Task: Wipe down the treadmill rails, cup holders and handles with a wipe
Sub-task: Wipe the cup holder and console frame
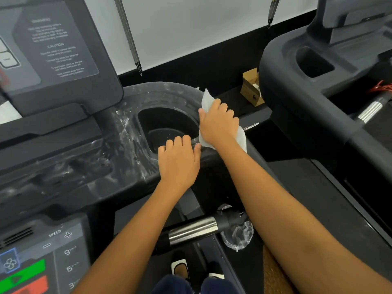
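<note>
My right hand (219,122) grips a white wipe (206,100) and presses it on the right rim of the treadmill's black cup holder (167,122), where the side rail (257,154) begins. Part of the wipe sticks out above my fingers and part below my wrist. My left hand (179,159) rests with curled fingers on the near rim of the cup holder, its fingertips over the edge. The console tray (118,149) around the cup holder shows wet streaks. A chrome pulse handle (194,230) sits below my forearms.
The control panel (38,257) with speed buttons is at the lower left and the screen housing (57,49) at the upper left. A second treadmill (318,66) stands to the right. A small cardboard box (251,90) lies on the floor between them by the wall.
</note>
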The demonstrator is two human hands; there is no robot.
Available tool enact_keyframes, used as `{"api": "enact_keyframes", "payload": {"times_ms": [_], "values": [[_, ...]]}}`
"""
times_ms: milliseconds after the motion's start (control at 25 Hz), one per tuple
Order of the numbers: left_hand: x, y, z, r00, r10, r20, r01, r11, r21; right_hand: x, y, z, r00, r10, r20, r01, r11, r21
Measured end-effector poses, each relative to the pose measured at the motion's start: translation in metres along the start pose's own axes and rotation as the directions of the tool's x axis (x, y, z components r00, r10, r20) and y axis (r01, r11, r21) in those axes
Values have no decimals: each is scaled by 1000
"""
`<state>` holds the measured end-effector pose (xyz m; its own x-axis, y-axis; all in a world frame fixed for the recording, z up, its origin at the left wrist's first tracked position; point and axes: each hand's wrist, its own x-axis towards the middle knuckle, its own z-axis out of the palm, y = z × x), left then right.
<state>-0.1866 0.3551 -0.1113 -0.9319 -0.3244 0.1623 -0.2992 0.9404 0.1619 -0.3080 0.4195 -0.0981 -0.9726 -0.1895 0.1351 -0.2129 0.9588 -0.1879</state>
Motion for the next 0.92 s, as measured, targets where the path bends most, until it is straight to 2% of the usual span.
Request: {"api": "enact_keyframes", "payload": {"times_ms": [120,200,320,480,560,680,760,920], "values": [[9,-10,0,998,66,24,-66,998,2,-22,23,-1,999,-30,-9,30,999,20],[16,-12,0,996,84,33,-84,996,7,-43,35,1,999,-8,-49,6,999,-43],[21,-13,2,995,96,42,-96,995,4,-19,15,2,999,33,-31,-36,995,-92],[20,-15,5,992,123,-31,-123,992,2,48,-20,8,982,-155,107,156,988,-2],[19,-15,8,990,122,-67,-122,993,4,49,-14,8,973,-199,119,199,980,9],[20,-15,7,989,117,-87,-114,993,29,14,15,3,987,-144,72,142,990,25],[17,-14,6,989,125,-75,-124,992,26,-10,30,-1,993,-85,82,88,996,-34],[19,-15,5,989,145,2,-145,989,-3,19,-3,3,997,-18,73,22,998,-53]]}}
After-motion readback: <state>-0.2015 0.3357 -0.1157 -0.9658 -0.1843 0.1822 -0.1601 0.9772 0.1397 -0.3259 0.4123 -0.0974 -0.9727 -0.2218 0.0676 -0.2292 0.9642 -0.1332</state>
